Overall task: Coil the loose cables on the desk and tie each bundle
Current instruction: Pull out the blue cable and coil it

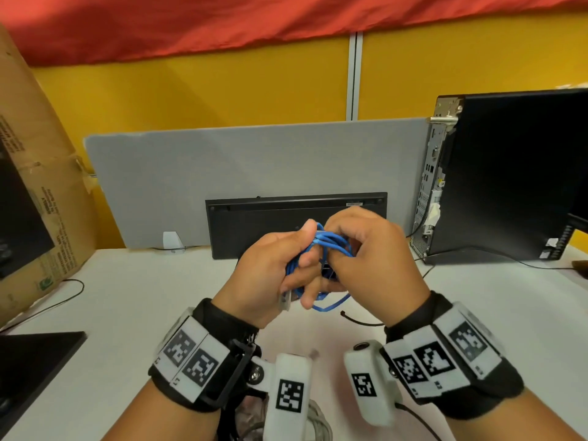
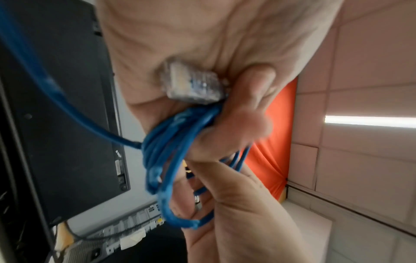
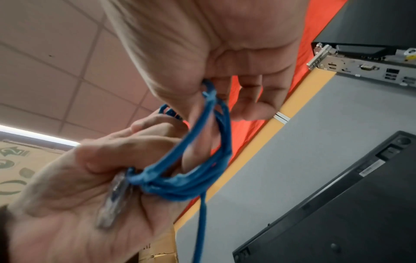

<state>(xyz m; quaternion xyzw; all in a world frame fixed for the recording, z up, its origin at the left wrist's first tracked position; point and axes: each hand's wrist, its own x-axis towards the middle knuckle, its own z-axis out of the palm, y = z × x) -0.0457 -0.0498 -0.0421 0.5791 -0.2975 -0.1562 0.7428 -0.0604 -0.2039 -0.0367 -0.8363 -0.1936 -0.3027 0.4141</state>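
The blue cable [image 1: 321, 249] was gathered into several small loops and held in the air above the white surface [image 1: 143, 313], between both hands, in front of the black keyboard [image 1: 254, 224] that stood on edge against the grey divider [image 1: 222, 160]. Its clear plug [image 2: 191, 83] lay against the left palm, beside the bundled loops. The left hand [image 1: 270, 275] had its fingers curled round the bundle, thumb up on top of it. The right hand [image 1: 366, 259] pinched the loops from the other side, its fingers bent over them, and one strand [image 3: 200, 231] hung down from the coil. A thin black cord [image 1: 359, 319] lay on the surface just beneath the hands. A black computer case [image 1: 509, 173] stood to the right, and a cardboard box [image 1: 41, 186] leaned at the left.
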